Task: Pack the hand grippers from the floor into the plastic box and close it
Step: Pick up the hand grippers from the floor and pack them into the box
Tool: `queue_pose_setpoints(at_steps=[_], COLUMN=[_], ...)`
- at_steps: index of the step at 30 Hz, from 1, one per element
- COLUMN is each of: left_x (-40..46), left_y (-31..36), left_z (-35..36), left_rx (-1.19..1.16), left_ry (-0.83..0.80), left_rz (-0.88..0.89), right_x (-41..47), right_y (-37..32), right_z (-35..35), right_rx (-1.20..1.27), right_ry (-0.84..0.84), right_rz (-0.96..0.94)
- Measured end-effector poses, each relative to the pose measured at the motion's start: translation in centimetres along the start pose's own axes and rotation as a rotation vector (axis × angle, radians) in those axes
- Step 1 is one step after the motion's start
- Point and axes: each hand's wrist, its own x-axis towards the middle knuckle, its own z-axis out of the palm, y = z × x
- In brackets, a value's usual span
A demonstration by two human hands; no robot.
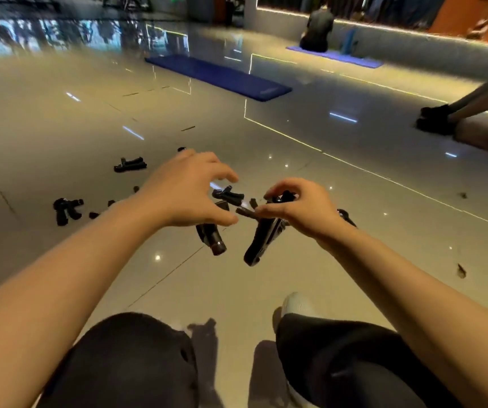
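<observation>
Head view: right hand (pixel 301 206) pinches a black plastic hand gripper (pixel 261 240) at its top, fingers curled round it, handles hanging above the glossy beige tiled floor (pixel 266 136). Left hand (pixel 186 191) spread in a loose claw, holding nothing, over a second black gripper (pixel 211 235). More black hand grippers lie scattered on the floor at left (pixel 67 209) and beyond (pixel 130 164). Blue exercise mat (pixel 219 76) well behind. No readable labels or writing.
</observation>
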Motion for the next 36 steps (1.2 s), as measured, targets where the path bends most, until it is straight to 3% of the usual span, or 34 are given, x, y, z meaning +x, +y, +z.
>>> queue_pose_setpoints(at_steps=[4, 8, 18, 21, 25, 31, 36], left_x=[-3.0, -5.0, -2.8, -2.3, -2.5, -3.3, -4.9], left_y=[7.3, 12.5, 25.6, 31.3, 35.9, 38.6, 39.5], left_z=[-0.7, 1.9, 9.9, 12.1, 15.1, 17.5, 19.2], left_rx=[-0.079, -0.197, -0.151, -0.108, -0.237, -0.42, -0.342], left_ry=[0.029, 0.048, -0.155, -0.159, -0.127, -0.015, 0.031], left_rz=[0.093, 0.192, 0.599, 0.752, 0.811, 0.939, 0.985], right_x=[-8.1, -15.3, -30.9, -34.6, -39.8, -44.2, -46.4], right_y=[-0.8, 1.1, 10.4, 11.6, 14.3, 17.2, 19.0], right_z=[-3.6, -5.8, -8.9, -11.5, -15.0, -17.6, -18.7], right_rx=[0.025, -0.18, -0.196, -0.32, -0.398, -0.439, -0.418], right_ry=[0.122, 0.205, 0.473, 0.436, 0.343, 0.287, 0.24], right_rz=[0.04, 0.123, 0.247, 0.256, 0.394, 0.428, 0.414])
